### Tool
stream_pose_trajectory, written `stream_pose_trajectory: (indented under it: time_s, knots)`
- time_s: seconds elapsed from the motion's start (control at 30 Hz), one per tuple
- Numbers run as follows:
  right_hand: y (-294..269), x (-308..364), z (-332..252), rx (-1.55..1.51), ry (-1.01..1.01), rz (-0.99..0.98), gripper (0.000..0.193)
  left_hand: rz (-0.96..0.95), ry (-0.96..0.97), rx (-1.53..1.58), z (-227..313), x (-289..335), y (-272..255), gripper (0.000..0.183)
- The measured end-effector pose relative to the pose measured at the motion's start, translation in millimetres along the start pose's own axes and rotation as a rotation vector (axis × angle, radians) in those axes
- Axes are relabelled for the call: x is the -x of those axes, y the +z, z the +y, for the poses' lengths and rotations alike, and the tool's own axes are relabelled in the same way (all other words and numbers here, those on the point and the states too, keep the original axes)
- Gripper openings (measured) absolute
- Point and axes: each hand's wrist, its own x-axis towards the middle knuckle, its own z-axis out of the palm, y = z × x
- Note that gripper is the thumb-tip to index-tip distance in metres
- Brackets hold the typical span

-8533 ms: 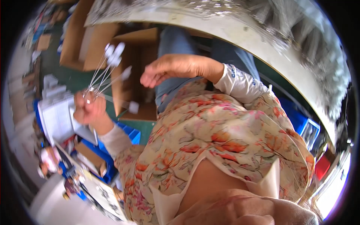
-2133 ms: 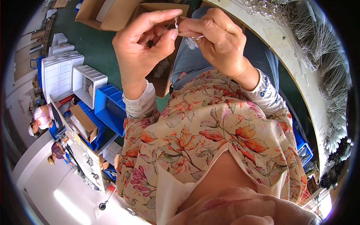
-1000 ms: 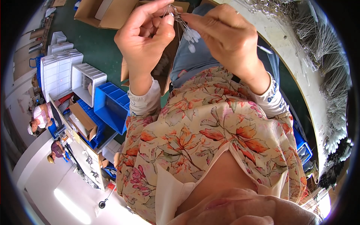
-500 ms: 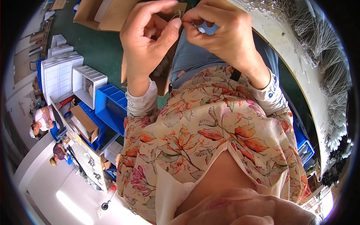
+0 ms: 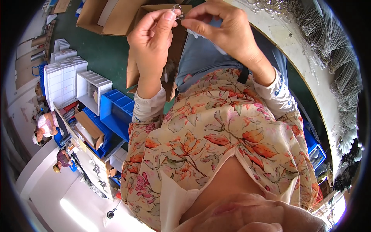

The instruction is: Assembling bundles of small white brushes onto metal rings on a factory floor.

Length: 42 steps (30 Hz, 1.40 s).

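Over the far end of the open brown cardboard box (image 5: 132, 69), our left hand (image 5: 154, 38) pinches a round silver wire ring (image 5: 177, 5) between thumb and finger; our right hand (image 5: 228, 29), just beside it, seems to pinch thin metal wires with white tips (image 5: 193, 34). We judge the work partway: ring and wires are together, but the join is hidden, so we cannot tell what is left. The loop bows toward the box's far edge; the wires' long axis slants rightward, tips past the box's right side.
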Motion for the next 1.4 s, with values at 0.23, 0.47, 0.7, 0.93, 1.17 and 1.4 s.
stream_pose_trajectory:
  time_s: [0.23, 0.47, 0.7, 0.93, 1.17, 1.4]
  knots:
    - [11, -2, 12, 0.077, -0.185, 0.057, 0.012, 0.014, -0.154, 0.273, -1, -3, 7, 0.016]
    - [-3, 2, 8, 0.452, -0.336, 0.04, 0.015, -0.052, -0.364, 0.477, 7, -3, -4, 0.017]
    - [10, 4, 12, -0.478, -0.078, -0.19, 0.033, -0.217, -0.293, 0.387, 33, 10, -7, 0.02]
    - [-1, 14, -5, 0.289, -0.363, -0.203, 0.019, -0.258, -0.434, 0.283, 26, 14, -29, 0.017]
    - [-8, 32, -20, 0.132, -0.437, -0.565, 0.025, -0.887, -1.155, 0.695, -14, 19, -57, 0.017]
    - [-12, 33, -3, 0.337, -0.26, 0.156, 0.019, -0.147, 0.293, -0.288, 7, 17, 23, 0.011]
